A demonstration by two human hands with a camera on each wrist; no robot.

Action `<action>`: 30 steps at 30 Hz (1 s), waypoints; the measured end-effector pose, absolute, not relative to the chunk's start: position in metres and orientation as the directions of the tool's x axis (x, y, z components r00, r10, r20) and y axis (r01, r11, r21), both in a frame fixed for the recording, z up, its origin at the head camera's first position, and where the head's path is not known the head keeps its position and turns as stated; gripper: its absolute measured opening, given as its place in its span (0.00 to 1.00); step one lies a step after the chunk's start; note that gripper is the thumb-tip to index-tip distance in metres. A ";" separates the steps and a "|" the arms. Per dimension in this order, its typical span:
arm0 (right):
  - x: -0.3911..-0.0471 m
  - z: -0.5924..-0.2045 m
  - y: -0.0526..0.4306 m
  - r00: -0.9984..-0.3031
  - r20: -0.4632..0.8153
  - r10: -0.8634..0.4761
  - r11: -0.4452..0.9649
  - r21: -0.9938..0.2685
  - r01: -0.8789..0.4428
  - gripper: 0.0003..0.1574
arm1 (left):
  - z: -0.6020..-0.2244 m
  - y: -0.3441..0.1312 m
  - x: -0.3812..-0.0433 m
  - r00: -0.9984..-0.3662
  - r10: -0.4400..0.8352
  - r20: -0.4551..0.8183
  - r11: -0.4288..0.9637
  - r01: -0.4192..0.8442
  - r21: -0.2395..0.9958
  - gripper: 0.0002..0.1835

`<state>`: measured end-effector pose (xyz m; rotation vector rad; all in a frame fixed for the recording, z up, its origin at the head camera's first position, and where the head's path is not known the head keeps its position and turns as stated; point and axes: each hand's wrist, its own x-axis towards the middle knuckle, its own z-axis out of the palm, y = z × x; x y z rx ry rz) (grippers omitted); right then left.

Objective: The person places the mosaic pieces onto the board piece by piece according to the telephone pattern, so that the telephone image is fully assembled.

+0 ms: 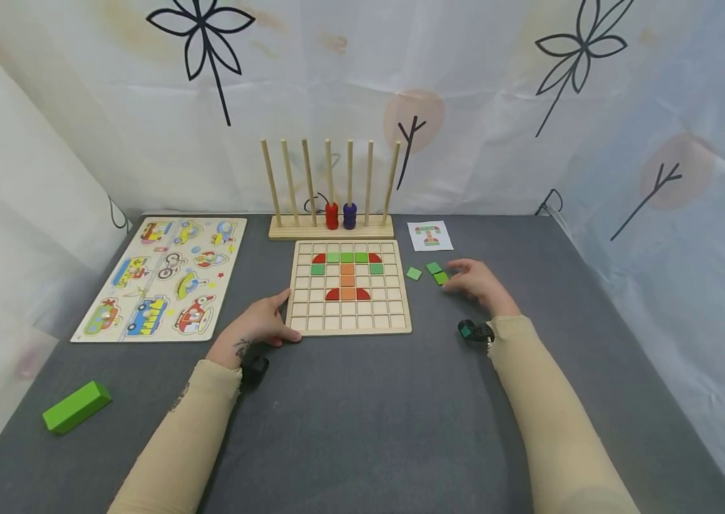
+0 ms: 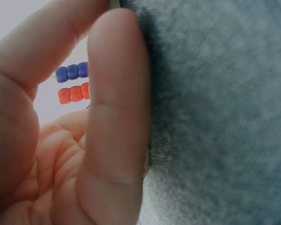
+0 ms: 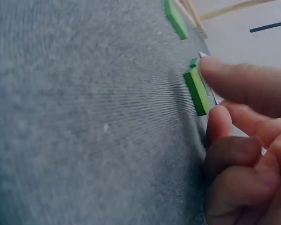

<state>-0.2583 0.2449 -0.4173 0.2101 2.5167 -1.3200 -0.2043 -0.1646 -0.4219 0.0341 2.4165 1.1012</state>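
A wooden grid board (image 1: 350, 327) lies flat at the middle, holding red, green and orange pieces. My left hand (image 1: 261, 320) touches its lower left corner, thumb at the front edge and a fingertip by the left edge. In the left wrist view the fingers (image 2: 116, 93) look fairly straight. To the right of the board, my right hand (image 1: 479, 284) hovers over a bright green tile (image 1: 442, 278). In the right wrist view, thumb and finger (image 3: 220, 124) are apart near that green tile (image 3: 196, 91). Two other green tiles lie nearby, one (image 1: 414, 273) nearer the board.
A small pattern card (image 1: 430, 246) lies behind the tiles. Behind the board stands a wooden peg rack (image 1: 279, 230) with red beads (image 1: 332, 215) and blue beads (image 1: 350, 215). A vehicle puzzle board (image 1: 170, 285) is at left, a green block (image 1: 76, 407) at front left.
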 end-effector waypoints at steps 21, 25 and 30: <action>-0.253 -0.415 0.223 -0.985 -0.173 0.018 0.651 -0.746 0.143 0.21 | -0.423 -0.164 -0.205 -0.883 0.211 -0.420 0.680 -0.176 0.712 0.57; -0.250 -0.416 0.201 -0.989 -0.146 -0.038 0.374 -0.920 0.122 0.21 | -0.423 -0.164 -0.205 -0.883 0.203 -0.422 0.693 -0.175 0.699 0.57; -0.245 -0.419 0.170 -0.982 -0.140 -0.123 0.081 -0.988 0.131 0.19 | -0.422 -0.164 -0.205 -0.886 0.204 -0.416 0.693 -0.170 0.701 0.57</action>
